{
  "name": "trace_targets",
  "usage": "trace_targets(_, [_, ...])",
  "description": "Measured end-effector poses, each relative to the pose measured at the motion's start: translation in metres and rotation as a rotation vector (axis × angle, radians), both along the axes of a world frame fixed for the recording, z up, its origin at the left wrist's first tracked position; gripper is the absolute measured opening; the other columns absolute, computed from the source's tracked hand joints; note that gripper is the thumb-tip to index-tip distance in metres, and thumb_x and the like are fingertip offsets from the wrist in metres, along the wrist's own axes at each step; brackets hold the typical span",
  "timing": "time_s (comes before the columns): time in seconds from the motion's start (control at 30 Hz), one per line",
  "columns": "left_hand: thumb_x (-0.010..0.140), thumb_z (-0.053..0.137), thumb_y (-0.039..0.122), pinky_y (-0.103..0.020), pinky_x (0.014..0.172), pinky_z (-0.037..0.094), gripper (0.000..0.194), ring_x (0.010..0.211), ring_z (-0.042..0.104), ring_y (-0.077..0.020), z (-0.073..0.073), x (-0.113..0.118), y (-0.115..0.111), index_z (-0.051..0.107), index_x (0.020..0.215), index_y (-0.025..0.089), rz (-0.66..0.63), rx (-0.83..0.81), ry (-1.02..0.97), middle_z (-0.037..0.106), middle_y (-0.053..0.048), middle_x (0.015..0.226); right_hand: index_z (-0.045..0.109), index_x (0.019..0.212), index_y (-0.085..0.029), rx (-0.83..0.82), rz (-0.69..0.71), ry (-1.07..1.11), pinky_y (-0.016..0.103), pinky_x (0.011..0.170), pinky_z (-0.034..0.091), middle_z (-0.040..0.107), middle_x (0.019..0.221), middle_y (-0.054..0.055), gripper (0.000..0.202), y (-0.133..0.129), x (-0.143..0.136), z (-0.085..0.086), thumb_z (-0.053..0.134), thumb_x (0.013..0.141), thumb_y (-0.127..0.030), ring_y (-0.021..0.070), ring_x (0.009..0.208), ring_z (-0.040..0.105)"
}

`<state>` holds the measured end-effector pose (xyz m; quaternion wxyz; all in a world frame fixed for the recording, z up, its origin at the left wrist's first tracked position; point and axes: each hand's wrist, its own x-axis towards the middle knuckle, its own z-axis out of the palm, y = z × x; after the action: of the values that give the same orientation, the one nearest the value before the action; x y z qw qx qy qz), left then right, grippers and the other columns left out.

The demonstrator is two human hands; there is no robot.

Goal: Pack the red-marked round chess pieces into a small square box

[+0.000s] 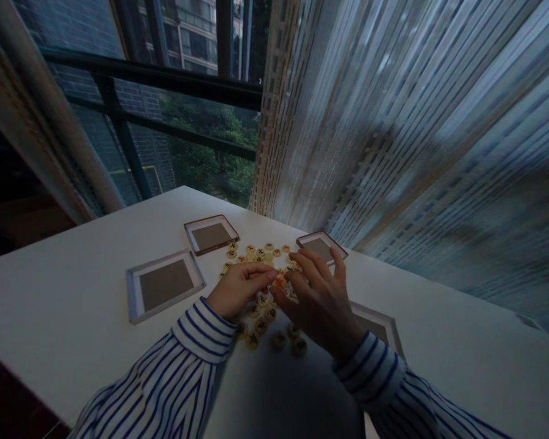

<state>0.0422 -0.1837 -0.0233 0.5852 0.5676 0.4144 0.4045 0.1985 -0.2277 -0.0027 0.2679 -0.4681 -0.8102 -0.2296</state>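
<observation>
Round cream pieces with red or dark characters (261,324) lie loosely spread on the white table (91,262), around and beneath both hands. My left hand (243,286) is closed, its thumb and fingers pinched at a piece with a red character (279,282). Just to the right, my right hand (318,292) hovers over the pieces with its fingers spread; its thumb and index finger are near the same red piece. Some pieces are hidden under the hands.
Shallow open boxes surround the pieces: one at left (166,285), one at back left (211,234), one at back right (321,247) and one partly behind the right wrist (393,332). Behind the table hang a string curtain (370,122) and a window with a dark railing (165,79).
</observation>
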Motion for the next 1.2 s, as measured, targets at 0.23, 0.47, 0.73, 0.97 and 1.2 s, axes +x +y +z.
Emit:
trace_targets(0.23, [0.059, 0.070, 0.041, -0.021, 0.049, 0.035, 0.029, 0.050, 0.047, -0.0083, -0.005, 0.005, 0.000, 0.066, 0.071, 0.015, 0.023, 0.016, -0.076, 0.057, 0.003, 0.054, 0.061, 0.086, -0.019, -0.058, 0.030, 0.011, 0.054, 0.105, 0.008, 0.062, 0.110, 0.007, 0.018, -0.006, 0.006, 0.000, 0.054, 0.082, -0.035, 0.0227, 0.112, 0.048])
trace_targets(0.47, [0.061, 0.068, 0.044, -0.021, 0.050, 0.036, 0.030, 0.049, 0.046, -0.0086, -0.002, 0.012, -0.009, 0.063, 0.066, 0.015, -0.051, 0.036, -0.104, 0.054, 0.004, 0.051, 0.060, 0.091, -0.021, -0.095, 0.054, 0.084, 0.050, 0.104, 0.016, 0.064, 0.106, 0.006, 0.016, -0.018, 0.014, 0.004, 0.056, 0.082, -0.032, 0.0208, 0.108, 0.051])
trace_targets(0.73, [0.060, 0.071, 0.040, -0.024, 0.054, 0.041, 0.032, 0.054, 0.052, -0.0112, -0.006, 0.025, -0.022, 0.069, 0.080, 0.015, -0.168, 0.003, -0.137, 0.060, 0.001, 0.056, 0.059, 0.083, -0.022, -0.074, 0.027, 0.121, 0.048, 0.104, 0.019, 0.066, 0.099, 0.005, 0.008, -0.039, 0.029, 0.008, 0.058, 0.080, -0.029, 0.0195, 0.103, 0.055])
trace_targets(0.97, [0.055, 0.074, 0.039, -0.024, 0.052, 0.041, 0.028, 0.048, 0.050, -0.0101, -0.002, 0.033, -0.030, 0.066, 0.069, 0.016, -0.142, -0.039, -0.163, 0.057, 0.003, 0.049, 0.060, 0.090, -0.022, -0.120, 0.045, 0.136, 0.049, 0.103, 0.020, 0.066, 0.101, 0.005, 0.014, -0.047, 0.041, 0.004, 0.058, 0.081, -0.032, 0.0203, 0.105, 0.054])
trace_targets(1.2, [0.057, 0.073, 0.041, -0.023, 0.050, 0.040, 0.029, 0.046, 0.048, -0.0092, -0.005, 0.038, -0.035, 0.068, 0.070, 0.016, -0.141, -0.003, -0.142, 0.058, 0.002, 0.050, 0.059, 0.094, -0.022, -0.129, 0.085, 0.179, 0.049, 0.104, 0.019, 0.066, 0.101, 0.003, 0.015, -0.051, 0.049, 0.002, 0.059, 0.080, -0.029, 0.0185, 0.105, 0.054])
